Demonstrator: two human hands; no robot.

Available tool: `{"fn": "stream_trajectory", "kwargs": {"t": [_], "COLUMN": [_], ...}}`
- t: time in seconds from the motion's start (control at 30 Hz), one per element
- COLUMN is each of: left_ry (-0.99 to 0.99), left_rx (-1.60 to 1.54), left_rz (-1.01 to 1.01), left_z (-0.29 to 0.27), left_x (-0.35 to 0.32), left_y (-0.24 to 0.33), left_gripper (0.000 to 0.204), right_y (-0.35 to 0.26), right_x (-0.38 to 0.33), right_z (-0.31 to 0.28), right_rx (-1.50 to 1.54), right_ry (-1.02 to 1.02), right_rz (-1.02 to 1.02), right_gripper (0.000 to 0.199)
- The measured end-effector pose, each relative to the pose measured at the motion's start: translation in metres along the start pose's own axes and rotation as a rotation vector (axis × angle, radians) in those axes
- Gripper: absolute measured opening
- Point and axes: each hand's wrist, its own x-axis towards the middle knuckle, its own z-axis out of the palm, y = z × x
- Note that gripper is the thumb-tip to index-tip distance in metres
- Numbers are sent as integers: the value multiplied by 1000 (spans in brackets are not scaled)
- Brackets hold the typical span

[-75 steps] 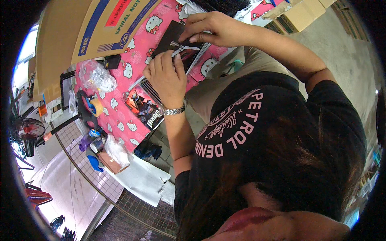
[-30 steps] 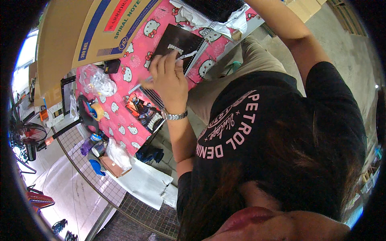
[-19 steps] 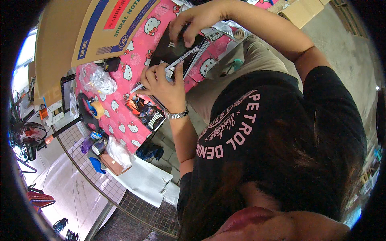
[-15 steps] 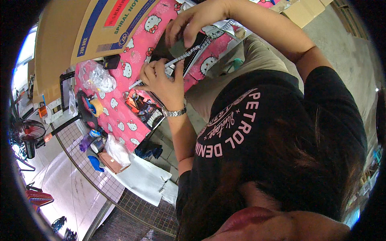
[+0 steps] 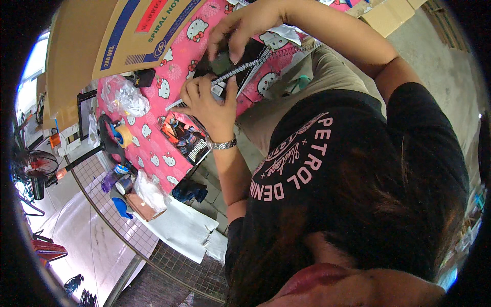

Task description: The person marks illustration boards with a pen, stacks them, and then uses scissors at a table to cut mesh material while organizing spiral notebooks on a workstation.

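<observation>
A black notebook [image 5: 251, 51] lies on the pink table, with a white spiral coil [image 5: 244, 68] running along its near edge. My left hand [image 5: 207, 102], a metal watch on its wrist, grips the notebook's left end where the coil sticks out. My right hand [image 5: 240, 23] reaches in from the upper right. Its fingertips pinch the coil and a small dark piece near the middle of the notebook's edge. The two hands almost touch. Much of the cover is hidden under my right hand.
The pink cat-patterned tablecloth [image 5: 153, 146] carries a big cardboard box [image 5: 128, 36], a crumpled clear plastic bag [image 5: 125, 97], a tape dispenser [image 5: 118, 134] and a colourful booklet [image 5: 184, 138]. A wire mesh panel [image 5: 102, 204], white sheets [image 5: 179, 230] and a fan [image 5: 33, 169] are at lower left.
My right hand had lifted away toward the upper right, then came back down onto the notebook's coil. My left hand slid slightly down and left along the coil edge.
</observation>
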Motion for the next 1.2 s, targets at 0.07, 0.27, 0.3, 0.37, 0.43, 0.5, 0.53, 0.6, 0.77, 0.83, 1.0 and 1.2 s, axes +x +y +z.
{"fn": "stream_trajectory", "kwargs": {"t": [0.07, 0.27, 0.3, 0.37, 0.43, 0.5, 0.53, 0.6, 0.77, 0.83, 1.0, 1.2], "left_ry": [12, 27, 40, 63, 72, 102, 116, 102, 175, 166, 180, 115], "left_rx": [-21, 22, 26, -14, -99, -66, -52, -81, -147, -145, -183, -231], "left_rz": [6, -4, 5, 3, -59, -65, -53, -86, 24, 24, 11, 37], "left_z": [2, 2, 3, 3, 3, 3, 3, 1, -3, -4, -1, 0], "left_x": [0, -1, -1, 3, -3, -2, 2, 3, 7, 8, 6, 16], "left_y": [-1, -2, -1, 0, -5, -2, 0, -11, -39, -38, -37, -16], "left_gripper": [44, 49, 50, 50, 46, 48, 49, 49, 46, 46, 46, 45], "right_y": [10, 22, 30, 40, 22, 24, 37, 41, 30, 26, 20, 47], "right_x": [-1, 10, 15, 28, 19, 23, 37, 42, 52, 60, 44, 47], "right_z": [7, 11, 9, -8, 7, 7, -8, -12, -2, -5, 4, -14], "right_rx": [647, 555, 324, -152, 222, 235, 55, 17, 72, -76, 63, 94], "right_ry": [-36, 8, -11, -40, 23, -31, -107, -86, -60, -37, -8, -189], "right_rz": [-100, -175, -94, 63, -46, -18, 61, 88, 3, 94, -37, -61], "right_gripper": [44, 43, 45, 50, 53, 56, 58, 54, 40, 42, 40, 60]}}
